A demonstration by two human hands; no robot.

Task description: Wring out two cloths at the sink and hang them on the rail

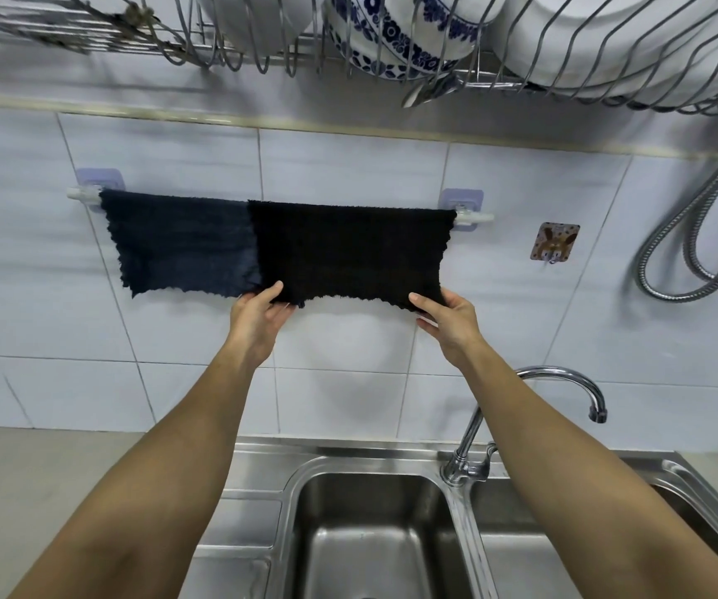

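Two cloths hang side by side over a white rail (476, 217) fixed to the tiled wall. The dark blue cloth (175, 244) covers the rail's left half. The black cloth (348, 248) covers the right half and overlaps the blue one's edge. My left hand (258, 313) pinches the black cloth's lower left corner between thumb and fingers. At its lower right corner my right hand (448, 317) grips the hem the same way. The cloth is spread flat between both hands.
A steel double sink (374, 533) lies below, with a curved tap (564, 382) at its divider. A wire dish rack (392, 49) with bowls and plates hangs overhead. A metal hose (703, 235) loops at the right, beside a wall hook (554, 248).
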